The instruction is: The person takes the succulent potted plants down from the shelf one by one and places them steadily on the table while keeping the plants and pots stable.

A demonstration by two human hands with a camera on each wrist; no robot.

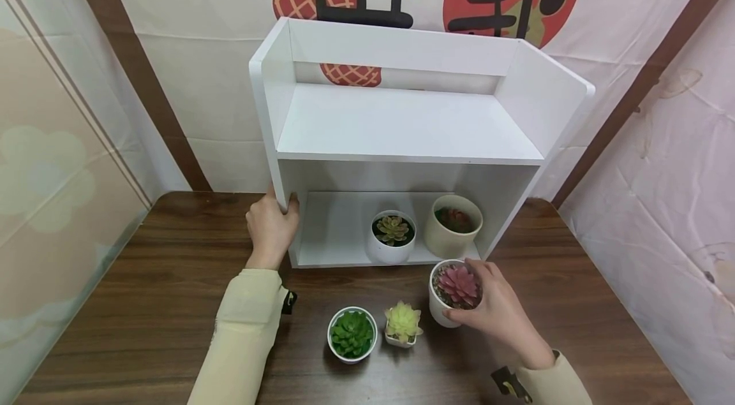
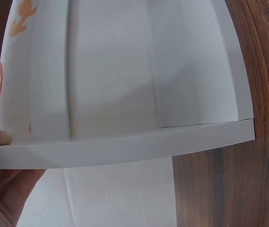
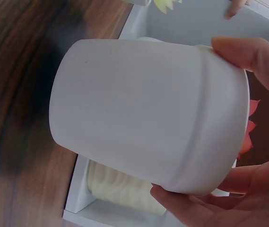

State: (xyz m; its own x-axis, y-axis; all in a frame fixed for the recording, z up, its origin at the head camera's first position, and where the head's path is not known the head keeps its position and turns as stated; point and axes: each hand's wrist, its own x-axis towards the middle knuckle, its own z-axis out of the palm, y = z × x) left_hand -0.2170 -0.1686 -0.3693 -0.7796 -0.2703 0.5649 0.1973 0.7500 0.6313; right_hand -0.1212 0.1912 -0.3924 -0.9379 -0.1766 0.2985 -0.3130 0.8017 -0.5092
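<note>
My left hand grips the left side panel of a white two-tier shelf, thumb on the inner side. In the left wrist view, fingers and thumb lie on both sides of the panel edge. With my right hand I hold a white pot with a pink succulent by its rim, just in front of the shelf's lower right corner. The right wrist view shows the pot's smooth white side large, tilted and off the table, with the thumb and fingers on opposite sides of the rim.
On the lower tier stand a white pot with a pale green succulent and a cream pot with a reddish plant. A green succulent and a small yellow-green succulent sit on the wooden table in front.
</note>
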